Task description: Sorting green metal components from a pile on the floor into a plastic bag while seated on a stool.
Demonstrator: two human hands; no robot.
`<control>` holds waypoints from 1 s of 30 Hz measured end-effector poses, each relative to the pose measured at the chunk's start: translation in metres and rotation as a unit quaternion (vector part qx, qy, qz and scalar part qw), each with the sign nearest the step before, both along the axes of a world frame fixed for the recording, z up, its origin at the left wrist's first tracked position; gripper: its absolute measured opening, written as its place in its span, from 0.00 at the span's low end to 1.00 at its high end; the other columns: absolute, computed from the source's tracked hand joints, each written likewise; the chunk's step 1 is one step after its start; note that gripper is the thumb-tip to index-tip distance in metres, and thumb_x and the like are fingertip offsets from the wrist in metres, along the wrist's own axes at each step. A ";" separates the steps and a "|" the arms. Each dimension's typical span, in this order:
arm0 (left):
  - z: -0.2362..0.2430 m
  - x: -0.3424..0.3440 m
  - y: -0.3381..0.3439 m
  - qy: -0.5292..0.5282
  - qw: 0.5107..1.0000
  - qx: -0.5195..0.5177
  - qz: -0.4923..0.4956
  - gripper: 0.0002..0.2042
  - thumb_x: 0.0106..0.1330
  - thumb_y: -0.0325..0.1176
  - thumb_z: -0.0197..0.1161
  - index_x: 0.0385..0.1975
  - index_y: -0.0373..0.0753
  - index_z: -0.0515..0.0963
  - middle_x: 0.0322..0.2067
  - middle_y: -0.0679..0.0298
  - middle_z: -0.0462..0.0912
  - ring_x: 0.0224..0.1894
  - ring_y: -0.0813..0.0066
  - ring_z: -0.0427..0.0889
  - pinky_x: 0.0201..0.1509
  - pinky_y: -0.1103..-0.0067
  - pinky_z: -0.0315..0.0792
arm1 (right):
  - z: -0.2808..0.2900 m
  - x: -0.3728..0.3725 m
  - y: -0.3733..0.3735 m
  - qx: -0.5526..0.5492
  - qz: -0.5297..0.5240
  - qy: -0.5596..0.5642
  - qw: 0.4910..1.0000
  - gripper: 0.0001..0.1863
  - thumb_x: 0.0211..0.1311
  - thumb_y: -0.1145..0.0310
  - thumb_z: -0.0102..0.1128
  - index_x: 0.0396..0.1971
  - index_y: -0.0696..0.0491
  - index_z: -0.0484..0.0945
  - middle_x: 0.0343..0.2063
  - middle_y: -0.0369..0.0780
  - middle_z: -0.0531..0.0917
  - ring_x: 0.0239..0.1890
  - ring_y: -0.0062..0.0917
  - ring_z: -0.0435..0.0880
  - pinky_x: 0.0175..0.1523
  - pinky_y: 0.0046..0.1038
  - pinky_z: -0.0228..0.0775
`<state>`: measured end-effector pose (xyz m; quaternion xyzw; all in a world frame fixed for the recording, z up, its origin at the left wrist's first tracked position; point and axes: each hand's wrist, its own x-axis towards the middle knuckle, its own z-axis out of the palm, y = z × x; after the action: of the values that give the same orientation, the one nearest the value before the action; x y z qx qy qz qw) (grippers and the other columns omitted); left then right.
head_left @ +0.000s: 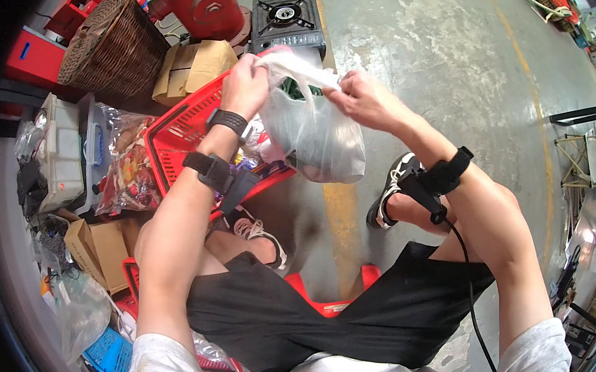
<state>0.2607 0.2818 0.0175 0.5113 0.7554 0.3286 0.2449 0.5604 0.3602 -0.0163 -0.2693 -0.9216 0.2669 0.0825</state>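
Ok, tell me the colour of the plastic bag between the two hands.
The plastic bag is whitish and see-through, shown best in the head view.

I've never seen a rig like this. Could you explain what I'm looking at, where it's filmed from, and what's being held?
There's no robot here, just a person's two bare hands. The single picture comes from a wide fisheye camera worn on the person's head, looking down, so straight edges bend near the rim.

The left hand and right hand grip the top of a translucent white plastic bag; something dark green shows inside. Black fabric straps circle both forearms.

Left of the bag, partly hidden by the left arm, is a red slotted plastic basket with mixed items in it. Beyond are a black single-burner portable stove and a brown cardboard box. Below spreads a grey floor with yellow lines.
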 end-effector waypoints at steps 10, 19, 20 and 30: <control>0.016 -0.029 0.007 -0.076 0.995 -0.061 -0.027 0.13 0.70 0.34 0.56 0.36 0.33 0.85 0.26 0.59 0.86 0.26 0.72 0.83 0.31 0.75 0.74 | 0.021 0.021 0.027 0.003 -0.005 0.000 1.000 0.20 0.65 0.55 0.66 0.39 0.60 0.83 0.31 0.53 0.84 0.39 0.46 0.84 0.46 0.43 0.77; 0.004 0.000 0.007 -0.095 0.992 -0.070 -0.051 0.14 0.69 0.37 0.58 0.35 0.32 0.85 0.26 0.58 0.86 0.27 0.71 0.83 0.32 0.73 0.74 | 0.026 0.006 0.020 -0.008 -0.006 -0.003 1.000 0.20 0.65 0.55 0.67 0.42 0.58 0.82 0.33 0.52 0.85 0.40 0.47 0.85 0.47 0.43 0.78; 0.004 -0.001 0.009 -0.097 0.991 -0.070 -0.054 0.14 0.69 0.37 0.58 0.35 0.32 0.85 0.26 0.58 0.86 0.27 0.71 0.83 0.33 0.73 0.75 | 0.026 0.003 0.020 -0.009 -0.007 -0.004 1.000 0.20 0.65 0.55 0.67 0.43 0.58 0.82 0.33 0.52 0.85 0.40 0.47 0.85 0.47 0.43 0.78; 0.005 -0.034 0.033 -0.108 0.987 -0.079 -0.089 0.16 0.67 0.40 0.60 0.35 0.31 0.84 0.26 0.56 0.86 0.28 0.69 0.84 0.34 0.71 0.75 | 0.046 0.005 0.016 -0.019 -0.018 0.003 1.000 0.20 0.65 0.55 0.67 0.46 0.56 0.81 0.35 0.52 0.86 0.42 0.47 0.86 0.48 0.43 0.78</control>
<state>0.2262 0.3144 0.0224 0.5175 0.6993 0.2981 0.3929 0.5655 0.3762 0.0295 -0.2864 -0.9114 0.2832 0.0849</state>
